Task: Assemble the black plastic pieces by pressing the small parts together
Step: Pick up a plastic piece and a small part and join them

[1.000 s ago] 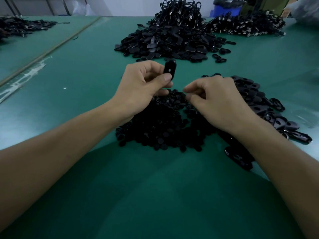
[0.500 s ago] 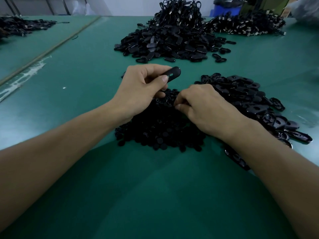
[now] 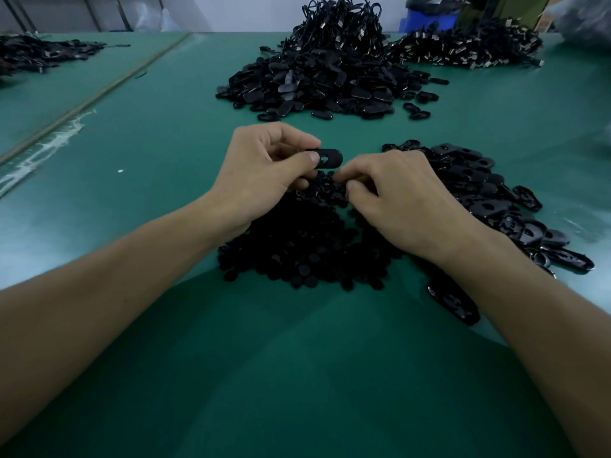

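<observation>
one shell held up, small part not yet pressed in

left grip (image 3: 261, 173) clenched on one oblong black shell (image 3: 325, 158), pinched between thumb and fingers and held flat just above the near heap. the shell's opening faces up and looks unfilled.

right grip (image 3: 403, 206) just right of the shell, fingers curled, thumb and forefinger tips drawn together at the far edge of the heap of small round parts (image 3: 297, 249). cannot tell whether a part is between the tips; black on black, too small to read.

stock on the green tabletop (image 3: 165, 133):
- small round parts: near centre, under and between both wrists.
- loose oblong shells (image 3: 479, 190): near right, spilling toward the right forearm.
- big far heap of black pieces (image 3: 317, 84), with corded pieces (image 3: 340, 31) stacked on top; likely finished or part-finished work, not certain.
- another heap of pieces with metal ends (image 3: 463, 47) far right, beside a blue bin (image 3: 426, 14).
- a darker scatter (image 3: 39, 54) far left.

progress, as a judgement: this unit is at the pick-and-align stage. left to do: bring a round part to the shell's opening and press it home. both near heaps are large, so plenty of units remain.
</observation>
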`<state>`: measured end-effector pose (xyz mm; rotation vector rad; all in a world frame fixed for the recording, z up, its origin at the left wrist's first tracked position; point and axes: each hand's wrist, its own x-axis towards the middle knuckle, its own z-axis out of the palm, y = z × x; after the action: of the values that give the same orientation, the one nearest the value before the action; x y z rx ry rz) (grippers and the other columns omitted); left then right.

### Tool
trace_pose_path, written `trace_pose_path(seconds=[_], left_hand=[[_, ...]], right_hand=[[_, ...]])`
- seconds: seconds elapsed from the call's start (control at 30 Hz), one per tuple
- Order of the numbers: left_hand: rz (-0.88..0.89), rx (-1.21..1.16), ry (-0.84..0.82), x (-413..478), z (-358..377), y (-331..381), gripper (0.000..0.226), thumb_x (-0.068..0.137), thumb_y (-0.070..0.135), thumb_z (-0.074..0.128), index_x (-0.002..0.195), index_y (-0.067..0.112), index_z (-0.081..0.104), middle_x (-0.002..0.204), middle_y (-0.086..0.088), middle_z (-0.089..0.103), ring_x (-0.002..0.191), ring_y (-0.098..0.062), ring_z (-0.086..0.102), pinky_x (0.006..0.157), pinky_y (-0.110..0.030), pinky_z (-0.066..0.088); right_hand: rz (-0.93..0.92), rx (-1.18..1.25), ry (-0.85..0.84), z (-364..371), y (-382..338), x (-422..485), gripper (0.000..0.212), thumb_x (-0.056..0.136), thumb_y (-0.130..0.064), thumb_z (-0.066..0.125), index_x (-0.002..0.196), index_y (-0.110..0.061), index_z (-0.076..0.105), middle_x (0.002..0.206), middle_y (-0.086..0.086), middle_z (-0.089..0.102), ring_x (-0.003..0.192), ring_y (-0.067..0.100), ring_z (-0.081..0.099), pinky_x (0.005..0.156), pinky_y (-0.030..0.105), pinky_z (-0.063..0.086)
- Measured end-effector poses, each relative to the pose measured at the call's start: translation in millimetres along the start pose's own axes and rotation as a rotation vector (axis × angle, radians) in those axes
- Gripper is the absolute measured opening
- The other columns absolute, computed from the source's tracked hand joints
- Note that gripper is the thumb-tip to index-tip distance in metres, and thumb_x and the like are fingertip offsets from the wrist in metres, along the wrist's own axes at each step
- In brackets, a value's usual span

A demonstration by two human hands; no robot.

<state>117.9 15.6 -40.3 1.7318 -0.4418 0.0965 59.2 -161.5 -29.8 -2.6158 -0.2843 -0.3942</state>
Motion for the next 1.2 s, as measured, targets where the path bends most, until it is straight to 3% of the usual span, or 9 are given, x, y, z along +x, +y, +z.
trace_pose_path(seconds=[0.17,0.3,0.4,0.47,0.57,0.67,0.83,0.97,1.2], left_hand=[[0.006,0.019,-0.009,1,-1,-1,0.015,0.089,0.005,0.073,0.088,0.019,0.073,0.071,0.004,0.073,0.071,-0.009,0.07,0.065,-0.02,0.056],[-0.008,0.0,-0.011,0,-1,-1,0.014,0.089,0.003,0.073,0.089,0.017,0.073,0.072,0.002,0.074,0.071,-0.012,0.071,0.067,-0.022,0.058],[0.01,0.022,-0.01,-1,0,1,0.015,0.088,0.003,0.074,0.088,0.018,0.073,0.071,0.002,0.074,0.069,-0.011,0.071,0.065,-0.021,0.057],[0.037,0.052,-0.012,-2,1,3,0.016,0.088,0.002,0.073,0.088,0.019,0.073,0.071,0.003,0.075,0.067,-0.01,0.072,0.063,-0.019,0.056],[0.066,0.071,-0.019,-3,2,4,0.021,0.086,0.001,0.074,0.09,0.022,0.073,0.075,0.004,0.076,0.071,-0.013,0.074,0.064,-0.019,0.056],[0.092,0.079,-0.028,-4,3,5,0.025,0.085,0.001,0.075,0.091,0.025,0.073,0.078,0.006,0.076,0.076,-0.019,0.075,0.067,-0.02,0.057],[0.13,0.076,-0.035,-5,3,5,0.023,0.083,0.003,0.077,0.091,0.025,0.074,0.077,0.006,0.076,0.074,-0.012,0.074,0.067,-0.022,0.058],[0.169,0.097,-0.052,-6,4,5,0.022,0.082,0.005,0.077,0.091,0.025,0.073,0.081,0.005,0.077,0.077,-0.011,0.074,0.071,-0.026,0.06],[0.178,0.095,-0.072,-7,6,6,0.023,0.081,0.004,0.077,0.089,0.025,0.073,0.078,0.009,0.076,0.074,-0.007,0.072,0.072,-0.026,0.06]], right_hand=[[0.002,0.06,-0.001,-1,4,0,0.014,0.096,-0.016,0.062,0.104,-0.023,0.071,0.088,-0.014,0.068,0.082,-0.001,0.06,0.072,0.003,0.042],[0.026,0.208,0.03,-2,7,0,0.013,0.095,-0.012,0.065,0.096,-0.025,0.068,0.079,-0.014,0.07,0.075,-0.005,0.066,0.071,0.007,0.049],[0.053,0.326,0.048,-3,9,0,0.018,0.096,-0.009,0.063,0.108,-0.02,0.07,0.081,-0.011,0.072,0.073,-0.004,0.069,0.069,0.008,0.049],[0.086,0.429,0.043,-4,10,0,0.02,0.096,-0.012,0.064,0.113,-0.023,0.065,0.08,-0.007,0.075,0.076,0.0,0.071,0.074,0.017,0.053],[0.134,0.547,0.03,-6,7,1,0.013,0.094,-0.013,0.068,0.102,-0.021,0.062,0.079,-0.005,0.077,0.077,0.008,0.073,0.076,0.029,0.057],[0.124,0.541,0.052,-6,6,1,0.009,0.091,-0.011,0.071,0.092,-0.019,0.068,0.076,-0.002,0.076,0.073,0.008,0.073,0.071,0.023,0.057],[0.128,0.494,0.144,-7,5,0,0.005,0.087,-0.018,0.077,0.088,-0.023,0.076,0.074,-0.006,0.072,0.064,0.001,0.061,0.064,0.016,0.048],[0.129,0.466,0.172,-8,2,1,0.007,0.09,-0.018,0.074,0.09,-0.024,0.075,0.078,-0.008,0.071,0.071,0.003,0.065,0.071,0.018,0.052],[0.093,0.403,0.181,-8,-1,-1,0.024,0.091,-0.018,0.072,0.089,-0.035,0.054,0.081,-0.008,0.067,0.073,0.003,0.064,0.067,0.02,0.052]])
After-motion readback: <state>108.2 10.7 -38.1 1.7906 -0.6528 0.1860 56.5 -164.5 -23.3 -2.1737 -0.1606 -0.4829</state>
